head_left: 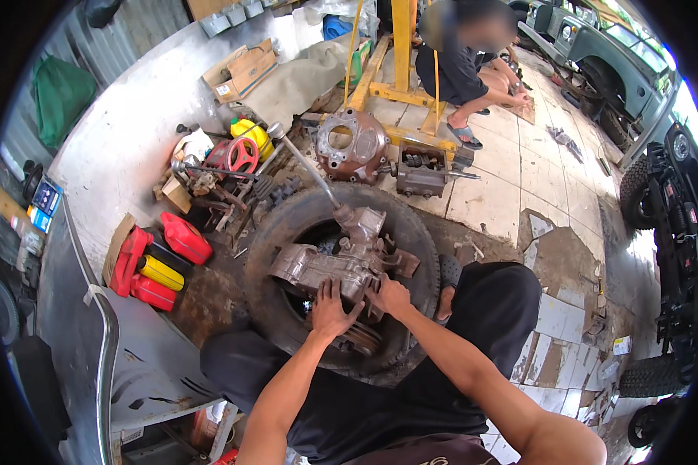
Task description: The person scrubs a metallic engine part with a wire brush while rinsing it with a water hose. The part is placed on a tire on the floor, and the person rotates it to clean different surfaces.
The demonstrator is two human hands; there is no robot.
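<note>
A grey metal gearbox housing (333, 265) with a long gear lever (306, 159) rests on a worn tyre (267, 240) in front of my knees. My left hand (333, 314) lies against the housing's near side, fingers stretched and a little apart, holding nothing. At the housing's near right edge is my right hand (390, 298), its fingers bent in and closed against the metal. Whatever small part they may hold is hidden. Below my hands, a round metal part (361, 339) shows inside the tyre.
Beyond the tyre stand a brown bell housing (354, 147) and an opened gear case (421, 174), near a yellow hoist frame (402, 54). Red bottles (186, 239) and tools lie to the left. Another person (461, 74) squats at the back. Vehicles (678, 201) line the right.
</note>
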